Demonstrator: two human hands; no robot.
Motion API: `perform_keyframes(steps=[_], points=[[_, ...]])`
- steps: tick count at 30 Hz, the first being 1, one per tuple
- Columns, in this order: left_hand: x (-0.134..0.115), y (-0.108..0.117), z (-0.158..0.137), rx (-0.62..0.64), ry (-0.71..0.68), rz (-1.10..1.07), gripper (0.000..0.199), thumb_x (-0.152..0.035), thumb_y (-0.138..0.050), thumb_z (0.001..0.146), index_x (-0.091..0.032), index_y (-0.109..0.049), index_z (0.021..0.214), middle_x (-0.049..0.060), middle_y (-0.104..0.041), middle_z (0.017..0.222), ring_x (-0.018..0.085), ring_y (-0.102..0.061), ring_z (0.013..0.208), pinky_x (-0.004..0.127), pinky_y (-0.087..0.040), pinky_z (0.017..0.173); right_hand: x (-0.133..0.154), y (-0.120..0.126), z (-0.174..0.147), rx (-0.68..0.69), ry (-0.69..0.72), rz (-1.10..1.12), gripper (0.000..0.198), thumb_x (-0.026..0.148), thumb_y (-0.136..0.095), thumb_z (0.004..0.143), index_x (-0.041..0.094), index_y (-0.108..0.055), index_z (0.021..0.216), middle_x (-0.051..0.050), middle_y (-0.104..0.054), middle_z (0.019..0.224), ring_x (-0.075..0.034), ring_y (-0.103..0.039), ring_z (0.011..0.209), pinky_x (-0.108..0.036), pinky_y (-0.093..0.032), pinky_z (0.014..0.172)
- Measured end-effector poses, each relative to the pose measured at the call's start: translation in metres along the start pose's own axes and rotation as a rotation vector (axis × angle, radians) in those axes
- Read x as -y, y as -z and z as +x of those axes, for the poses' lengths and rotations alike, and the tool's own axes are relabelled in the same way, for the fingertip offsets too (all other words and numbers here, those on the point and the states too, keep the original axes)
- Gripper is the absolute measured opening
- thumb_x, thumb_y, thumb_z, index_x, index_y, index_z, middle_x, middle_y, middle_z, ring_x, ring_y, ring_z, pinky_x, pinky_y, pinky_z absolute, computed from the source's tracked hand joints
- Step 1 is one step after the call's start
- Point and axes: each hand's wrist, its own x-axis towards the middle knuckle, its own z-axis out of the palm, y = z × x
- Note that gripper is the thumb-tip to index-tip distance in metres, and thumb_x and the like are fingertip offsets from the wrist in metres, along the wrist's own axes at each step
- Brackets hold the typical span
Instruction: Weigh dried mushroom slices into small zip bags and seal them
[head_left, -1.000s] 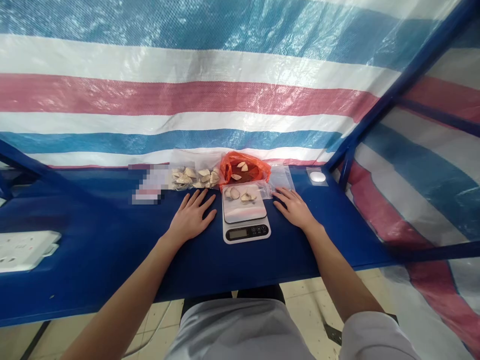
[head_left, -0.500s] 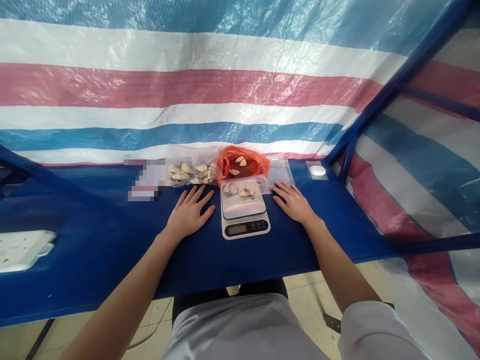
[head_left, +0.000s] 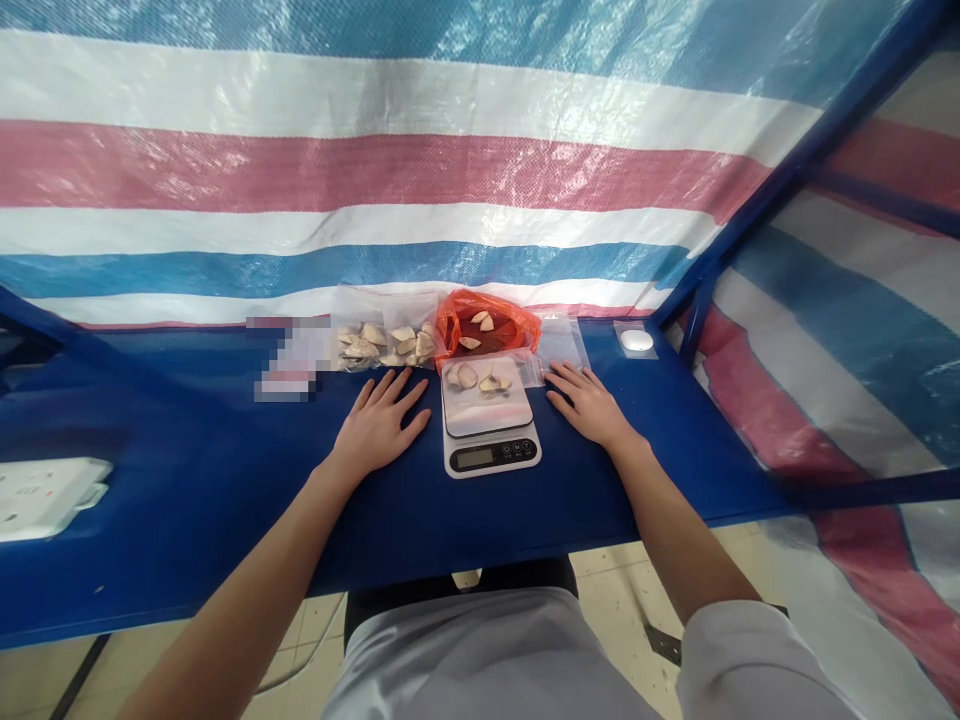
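Note:
My left hand (head_left: 381,425) lies flat on the blue table, fingers spread, just in front of clear bags of pale, dried-looking pieces (head_left: 382,345). To the right, my right hand (head_left: 589,402) also rests flat with fingers apart, its fingertips at the edge of an empty-looking clear bag (head_left: 562,343). Between the hands stands a white digital kitchen scale (head_left: 491,458); its display shows no readable figures. On its platform is a clear bag holding a few pale pieces (head_left: 495,383). Behind the scale sits an open red plastic bag (head_left: 510,335) with several similar pieces inside.
A white oval object (head_left: 637,341) on a small clear bag lies at the back right. At the far left is a white power strip (head_left: 52,497). Blurred-out papers (head_left: 289,360) lie back left. Striped sheeting (head_left: 375,170) and blue frame bars (head_left: 697,270) enclose the table.

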Motion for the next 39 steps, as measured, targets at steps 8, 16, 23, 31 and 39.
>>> perform_keyframes(steps=[8, 16, 23, 31, 39], points=[[-0.001, 0.001, -0.001, -0.002, -0.003, 0.016, 0.060, -0.050, -0.036, 0.101, -0.021, -0.052, 0.150, 0.012, -0.039, 0.162, 0.036, -0.033, 0.152, 0.056, -0.027, 0.124, 0.001, 0.000, 0.000, -0.007, -0.001, -0.009, 0.045, 0.039, -0.041, 0.104, 0.025, -0.059, 0.143, -0.007, -0.051, 0.155, -0.028, -0.043, 0.147, -0.053, -0.033, 0.123], [-0.003, 0.002, -0.002, -0.112, -0.005, -0.072, 0.061, -0.050, -0.040, 0.098, -0.018, -0.053, 0.148, 0.013, -0.047, 0.158, 0.034, -0.041, 0.147, 0.054, -0.029, 0.123, -0.002, 0.004, 0.000, -0.089, 0.025, 0.077, 0.040, 0.038, -0.047, 0.102, 0.024, -0.066, 0.134, -0.006, -0.059, 0.147, -0.027, -0.049, 0.143, -0.050, -0.038, 0.121], [-0.012, 0.014, 0.001, -0.244, -0.077, -0.181, 0.051, -0.048, -0.045, 0.098, -0.021, -0.064, 0.136, 0.013, -0.059, 0.147, 0.033, -0.053, 0.138, 0.052, -0.035, 0.120, 0.015, 0.020, 0.008, -0.277, -0.111, 0.474, 0.036, 0.042, -0.054, 0.097, 0.026, -0.073, 0.122, -0.004, -0.072, 0.129, -0.027, -0.065, 0.126, -0.044, -0.052, 0.110], [-0.034, 0.027, 0.026, -0.230, -0.273, -0.311, 0.046, -0.044, -0.046, 0.099, -0.021, -0.064, 0.134, 0.012, -0.061, 0.144, 0.031, -0.052, 0.138, 0.051, -0.038, 0.118, 0.044, 0.014, 0.025, -0.303, -0.391, 1.080, 0.047, 0.055, -0.079, 0.074, 0.019, -0.079, 0.104, -0.006, -0.080, 0.104, -0.027, -0.075, 0.100, -0.042, -0.062, 0.093], [-0.038, 0.020, 0.032, -0.190, -0.329, -0.361, 0.045, -0.044, -0.044, 0.100, -0.020, -0.068, 0.129, 0.012, -0.064, 0.140, 0.030, -0.056, 0.134, 0.049, -0.040, 0.116, 0.048, 0.016, 0.029, -0.239, -0.420, 1.191, 0.049, 0.054, -0.088, 0.059, 0.018, -0.081, 0.091, -0.004, -0.079, 0.088, -0.021, -0.073, 0.080, -0.040, -0.065, 0.081]])
